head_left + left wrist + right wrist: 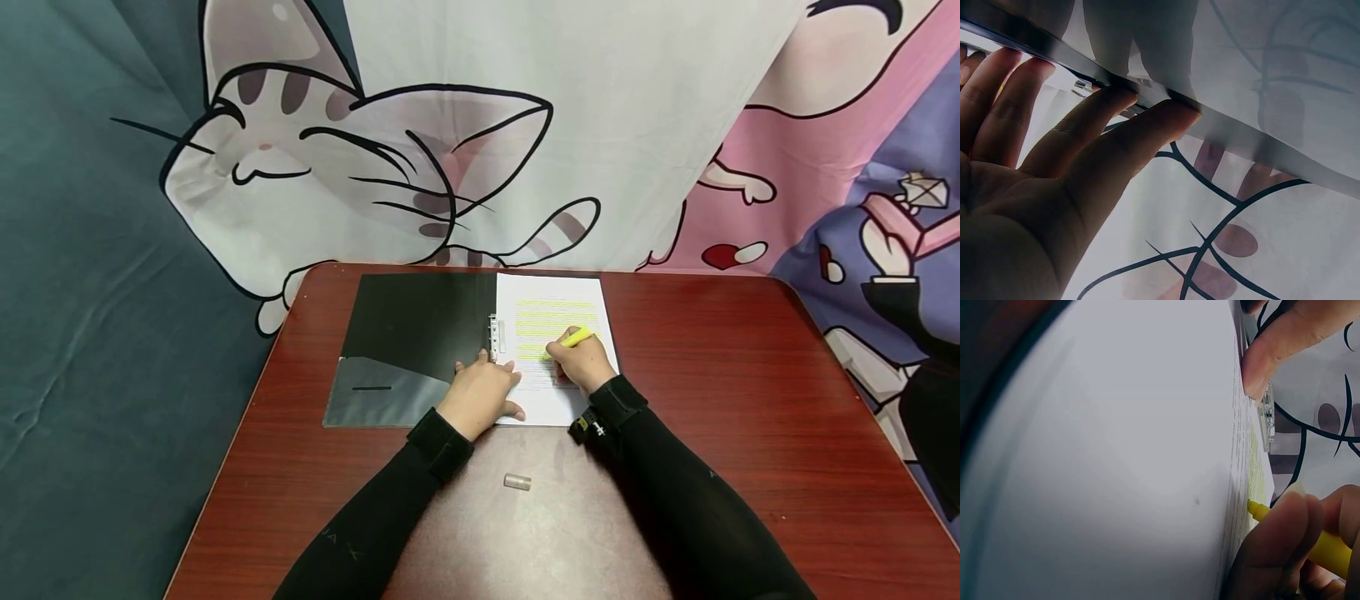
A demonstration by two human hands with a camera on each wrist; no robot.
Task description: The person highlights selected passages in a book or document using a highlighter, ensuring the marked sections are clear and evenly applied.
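Observation:
An open black folder (408,329) lies on a red-brown table (750,400), with a printed white sheet (558,304) clipped on its right half; several lines are marked yellow. My right hand (581,360) grips a yellow highlighter (576,337) with its tip on the sheet; in the right wrist view the highlighter (1329,547) touches the paper (1147,456). My left hand (483,392) lies flat with straight fingers (1110,119) pressing on the sheet beside the metal clip (493,335).
A small clear cap (517,482) lies on the table near the front, between my forearms. A clear pocket (382,398) covers the folder's lower left. A cartoon cat curtain (360,167) hangs behind the table.

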